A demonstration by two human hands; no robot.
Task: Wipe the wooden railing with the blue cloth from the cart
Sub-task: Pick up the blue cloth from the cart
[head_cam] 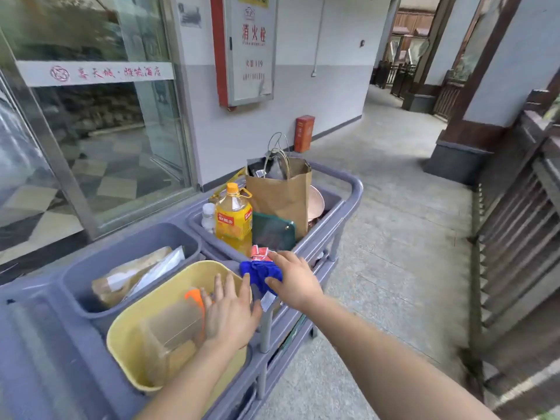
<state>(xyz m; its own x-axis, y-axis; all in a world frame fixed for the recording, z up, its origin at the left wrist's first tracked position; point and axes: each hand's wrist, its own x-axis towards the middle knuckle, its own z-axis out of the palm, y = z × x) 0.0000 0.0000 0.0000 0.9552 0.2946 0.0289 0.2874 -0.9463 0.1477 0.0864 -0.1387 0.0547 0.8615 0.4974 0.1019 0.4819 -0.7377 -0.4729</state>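
A glass door (100, 122) at far left carries a white strip with red Chinese characters, too blurred to read. On the wall beside it, a red-edged hydrant cabinet (248, 50) reads 消火栓 in red, with 119 lower down. The grey cart (339, 213) holds one grey bin (127, 250), one yellow bin (157, 301), one yellow-labelled bottle (234, 218) with an orange cap, one small white bottle (208, 216) and one paper bag (281, 195). The left hand (231, 313) hovers flat over the yellow bin, fingers spread wide, holding nothing. The cloth (257, 272), one bright blue crumpled bundle with a white tag, lies on the cart's near right edge; the right hand (295, 281) rests on it, thumb and fingers closing around it. The dark wooden railing (515, 225) runs along the right.
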